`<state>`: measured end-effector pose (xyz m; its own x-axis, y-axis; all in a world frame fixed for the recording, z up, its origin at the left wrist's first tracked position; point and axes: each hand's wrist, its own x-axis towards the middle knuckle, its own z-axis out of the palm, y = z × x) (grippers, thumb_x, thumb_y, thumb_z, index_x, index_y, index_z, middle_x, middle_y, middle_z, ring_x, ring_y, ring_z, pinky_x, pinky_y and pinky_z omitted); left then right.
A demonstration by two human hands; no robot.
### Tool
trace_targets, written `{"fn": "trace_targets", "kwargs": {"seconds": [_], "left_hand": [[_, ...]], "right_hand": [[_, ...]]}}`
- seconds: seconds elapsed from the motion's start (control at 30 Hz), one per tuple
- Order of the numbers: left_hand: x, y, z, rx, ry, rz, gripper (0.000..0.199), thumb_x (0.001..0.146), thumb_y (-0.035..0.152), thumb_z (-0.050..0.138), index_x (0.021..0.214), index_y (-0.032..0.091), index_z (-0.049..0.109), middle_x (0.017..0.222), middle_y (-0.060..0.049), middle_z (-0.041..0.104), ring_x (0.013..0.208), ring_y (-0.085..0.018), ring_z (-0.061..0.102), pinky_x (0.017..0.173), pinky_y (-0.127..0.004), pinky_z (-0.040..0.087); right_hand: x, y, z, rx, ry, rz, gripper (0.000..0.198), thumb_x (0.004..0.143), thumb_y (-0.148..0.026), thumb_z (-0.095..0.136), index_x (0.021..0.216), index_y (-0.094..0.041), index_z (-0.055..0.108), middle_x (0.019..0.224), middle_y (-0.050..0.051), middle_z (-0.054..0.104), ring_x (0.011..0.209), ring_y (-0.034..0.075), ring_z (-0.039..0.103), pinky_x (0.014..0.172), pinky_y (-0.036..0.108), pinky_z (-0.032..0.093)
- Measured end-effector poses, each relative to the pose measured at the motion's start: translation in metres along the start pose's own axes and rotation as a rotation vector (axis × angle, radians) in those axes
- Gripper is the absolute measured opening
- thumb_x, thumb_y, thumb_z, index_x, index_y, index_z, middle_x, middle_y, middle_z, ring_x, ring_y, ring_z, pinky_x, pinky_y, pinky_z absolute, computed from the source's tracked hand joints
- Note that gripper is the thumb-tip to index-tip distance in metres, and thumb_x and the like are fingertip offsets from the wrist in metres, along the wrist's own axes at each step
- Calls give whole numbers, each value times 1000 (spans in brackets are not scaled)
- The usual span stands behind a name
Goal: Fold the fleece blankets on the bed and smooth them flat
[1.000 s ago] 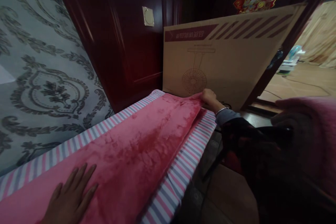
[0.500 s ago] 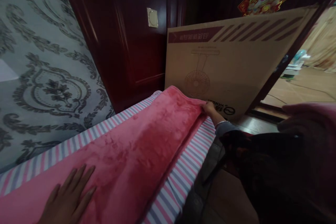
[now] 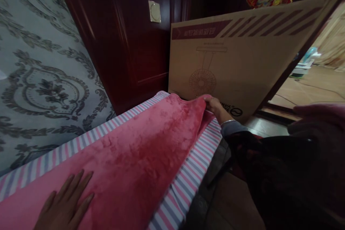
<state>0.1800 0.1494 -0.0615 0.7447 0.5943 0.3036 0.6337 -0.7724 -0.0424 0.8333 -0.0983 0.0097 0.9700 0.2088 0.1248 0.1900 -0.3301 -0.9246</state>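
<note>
A plush pink blanket [image 3: 129,151], folded long, lies on a striped sheet [image 3: 201,151] of pink, grey and white. My left hand [image 3: 63,201] rests flat on the blanket at the lower left, fingers spread. At the blanket's far right corner, my right hand [image 3: 214,107] pinches the edge and holds it raised off the sheet. A gap shows under the lifted corner, with another pink layer below. The fingertips of my right hand are partly hidden by the fabric.
A large cardboard box [image 3: 242,57] with a fan drawing leans beyond the far end. Dark red panelling [image 3: 134,43] with a switch plate [image 3: 154,11] stands behind. Patterned wallpaper [image 3: 48,82] runs along the left. On the right, a doorway opens onto a tiled floor [image 3: 320,88].
My right hand has moved slightly up and left, raising the blanket's corner higher. The left hand stays flat on the fabric. The view has shifted slightly.
</note>
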Motion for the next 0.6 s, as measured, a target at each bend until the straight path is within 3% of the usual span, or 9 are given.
{"fn": "trace_targets", "kwargs": {"seconds": [0.1,0.23,0.4,0.53,0.6], "left_hand": [[1,1,-2,-4,-8,0,69,92,53,23,144,21,54,153,-8,50,146,-34,37,114,-58,29],[1,3,-4,-12,-5,-6,67,92,52,24,144,22,54,152,-8,51,145,-33,38,114,-58,29],[0,5,-8,-39,-16,-9,68,91,52,26,147,23,50,153,-8,49,146,-32,36,116,-58,28],[0,8,-11,-78,-13,-14,66,91,52,26,149,26,46,153,-7,49,147,-31,36,116,-59,28],[1,8,-12,-92,5,-24,65,92,52,26,147,26,49,151,-8,52,146,-32,38,115,-60,30]], "right_hand": [[6,-7,3,123,44,-9,27,97,-34,64,113,-13,64,90,3,67,70,12,64,60,25,56],[-10,23,2,161,93,47,28,87,-37,74,91,-10,67,70,-1,62,58,11,57,51,22,49],[-27,59,0,143,103,58,24,93,-37,67,89,-13,64,74,-2,62,59,9,57,57,23,50],[-22,62,-2,94,162,19,24,83,-36,72,91,-15,65,72,-1,65,64,15,60,59,24,50],[-18,60,-4,37,198,6,23,85,-36,69,92,-15,65,74,1,66,67,16,62,62,25,50]]}}
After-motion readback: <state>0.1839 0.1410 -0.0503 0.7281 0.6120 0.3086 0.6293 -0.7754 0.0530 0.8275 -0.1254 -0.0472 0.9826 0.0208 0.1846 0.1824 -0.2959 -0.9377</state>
